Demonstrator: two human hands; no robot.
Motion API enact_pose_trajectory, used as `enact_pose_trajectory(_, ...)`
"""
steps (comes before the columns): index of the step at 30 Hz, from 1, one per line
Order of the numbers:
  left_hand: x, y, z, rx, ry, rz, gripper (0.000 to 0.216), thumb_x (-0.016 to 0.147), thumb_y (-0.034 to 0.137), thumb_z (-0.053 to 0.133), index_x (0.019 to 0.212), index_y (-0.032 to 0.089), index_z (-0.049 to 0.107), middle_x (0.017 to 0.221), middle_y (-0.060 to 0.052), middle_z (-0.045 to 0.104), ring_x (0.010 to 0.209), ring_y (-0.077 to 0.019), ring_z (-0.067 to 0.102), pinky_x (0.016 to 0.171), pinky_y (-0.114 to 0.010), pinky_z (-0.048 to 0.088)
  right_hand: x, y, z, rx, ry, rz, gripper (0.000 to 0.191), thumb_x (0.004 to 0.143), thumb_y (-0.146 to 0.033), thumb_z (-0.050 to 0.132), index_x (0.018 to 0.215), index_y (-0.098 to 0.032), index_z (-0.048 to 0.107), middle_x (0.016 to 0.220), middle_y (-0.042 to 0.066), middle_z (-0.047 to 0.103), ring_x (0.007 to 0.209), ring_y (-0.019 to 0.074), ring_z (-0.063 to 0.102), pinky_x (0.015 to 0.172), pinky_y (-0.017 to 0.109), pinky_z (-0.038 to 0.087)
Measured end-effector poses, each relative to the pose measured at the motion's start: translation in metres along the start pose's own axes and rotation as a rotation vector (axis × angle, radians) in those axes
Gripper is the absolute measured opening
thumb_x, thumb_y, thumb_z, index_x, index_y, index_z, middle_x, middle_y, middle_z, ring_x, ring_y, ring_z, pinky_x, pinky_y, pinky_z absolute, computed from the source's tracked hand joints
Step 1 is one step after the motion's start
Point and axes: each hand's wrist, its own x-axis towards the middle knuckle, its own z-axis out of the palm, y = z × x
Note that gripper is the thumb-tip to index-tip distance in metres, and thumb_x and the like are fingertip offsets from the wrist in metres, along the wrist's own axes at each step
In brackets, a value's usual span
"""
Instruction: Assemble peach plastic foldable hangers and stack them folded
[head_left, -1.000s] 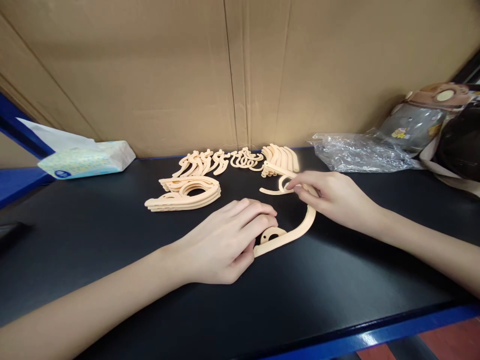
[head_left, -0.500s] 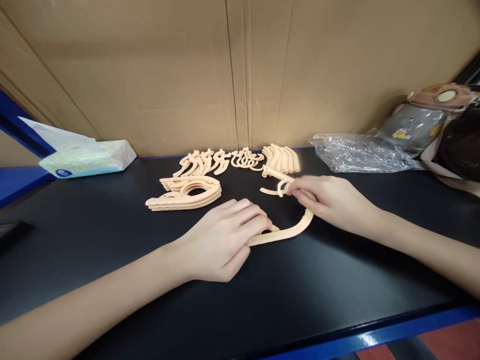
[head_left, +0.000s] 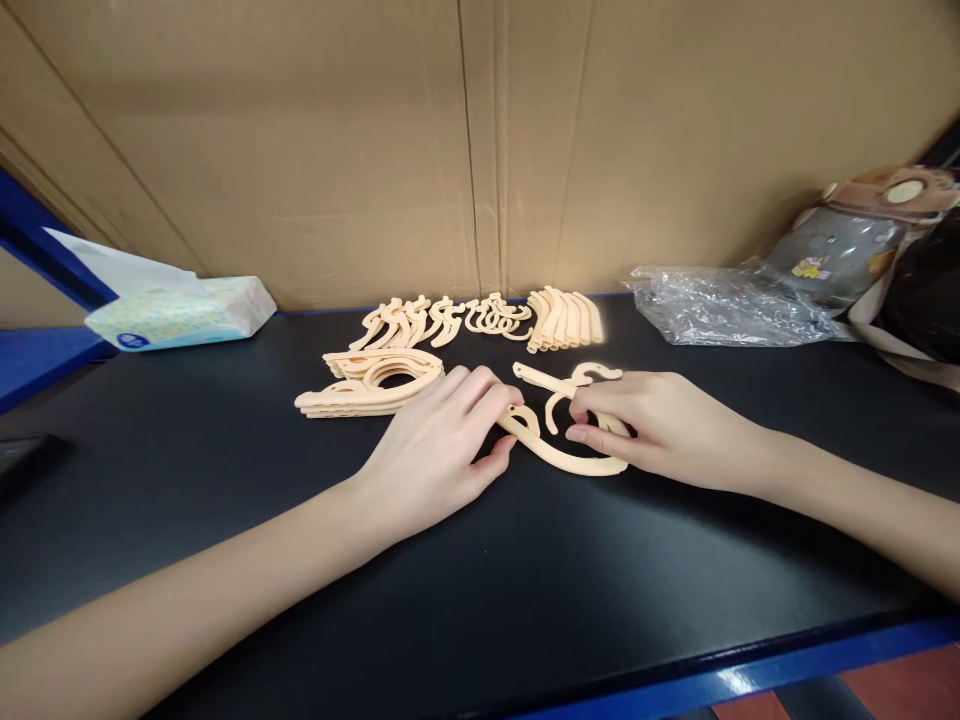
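A beige plastic folding hanger lies low over the black table between my hands. My left hand pinches the end of its near curved arm between thumb and fingers. Around the bend on the other side, my right hand grips the hanger; its fingers cover part of the joint. The hanger's hook sticks out just beyond my right fingers. Behind my left hand sits a stack of folded beige hangers. Loose curved arms, small hooks and other curved pieces lie in groups farther back.
A tissue pack rests at the back left. On the right are a crumpled clear plastic bag and a bottle with a brown lid. A cardboard wall closes off the rear of the black table.
The hanger has turned between my hands: the arm end at my left hand has lifted away from me, and the hook now points to the right. My right hand has moved slightly nearer me.
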Motion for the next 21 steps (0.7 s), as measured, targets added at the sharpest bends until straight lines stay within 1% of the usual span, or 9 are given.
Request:
enact_pose_trajectory(3,-0.001,-0.001,0.001,0.016,0.008,-0.007,0.01,0.09,0.021,0.051,0.099,0.017,0.052,0.091,-0.003,0.063,0.078,-0.0189,0.054,0.068,-0.031,0.042,0.0,-0.001,0.001,0.038,-0.02,-0.015,0.027,0.097,-0.04,0.043,0.081,-0.021,0.054,0.07,-0.002,0.061,0.063,0.0131,0.055,0.062,0.026,0.036)
enact_pose_trajectory(6,-0.001,0.0,0.001,-0.019,-0.005,-0.026,0.008,0.089,0.021,0.052,0.097,0.018,0.05,0.092,-0.002,0.065,0.077,-0.0181,0.054,0.068,-0.031,0.042,0.0,-0.002,0.001,0.053,-0.029,-0.03,0.03,0.097,-0.041,0.041,0.078,-0.021,0.053,0.068,-0.003,0.061,0.061,0.0124,0.053,0.062,0.026,0.036)
enact_pose_trajectory(10,-0.001,0.0,0.0,-0.041,-0.013,-0.042,0.006,0.092,0.023,0.048,0.096,0.018,0.05,0.094,-0.002,0.066,0.079,-0.0182,0.056,0.07,-0.032,0.043,-0.001,-0.004,0.002,0.067,-0.043,-0.069,0.031,0.098,-0.042,0.04,0.079,-0.021,0.053,0.069,-0.003,0.062,0.06,0.012,0.053,0.061,0.026,0.035)
enact_pose_trajectory(14,-0.001,0.001,-0.001,-0.044,-0.018,-0.083,0.02,0.095,0.034,0.045,0.102,0.016,0.052,0.091,-0.004,0.065,0.08,-0.0203,0.057,0.071,-0.034,0.044,-0.003,-0.008,0.004,0.05,-0.059,-0.133,0.033,0.098,-0.045,0.038,0.089,-0.02,0.057,0.07,-0.001,0.064,0.061,0.0134,0.054,0.063,0.027,0.036)
enact_pose_trajectory(17,-0.001,0.004,-0.002,-0.089,-0.024,-0.149,0.029,0.09,0.042,0.052,0.102,0.016,0.053,0.09,-0.004,0.064,0.081,-0.0215,0.058,0.071,-0.036,0.046,-0.004,-0.013,0.006,0.035,-0.063,-0.185,0.039,0.099,-0.047,0.033,0.091,-0.02,0.06,0.078,0.001,0.067,0.064,0.0148,0.056,0.065,0.028,0.037)
enact_pose_trajectory(19,-0.001,0.006,-0.002,-0.142,-0.032,-0.208,0.029,0.086,0.041,0.057,0.102,0.018,0.054,0.091,-0.003,0.063,0.082,-0.0213,0.058,0.07,-0.035,0.047,-0.005,-0.015,0.007,0.023,-0.058,-0.235,0.041,0.099,-0.049,0.033,0.092,-0.019,0.061,0.085,0.003,0.069,0.064,0.0153,0.056,0.065,0.029,0.037)
enact_pose_trajectory(21,-0.002,0.008,-0.002,-0.199,-0.042,-0.27,0.027,0.083,0.037,0.059,0.103,0.019,0.054,0.093,-0.003,0.063,0.084,-0.0208,0.059,0.07,-0.035,0.048,-0.005,-0.017,0.007,0.001,-0.044,-0.281,0.042,0.097,-0.052,0.037,0.095,-0.018,0.061,0.087,0.005,0.07,0.063,0.0154,0.055,0.063,0.029,0.036)
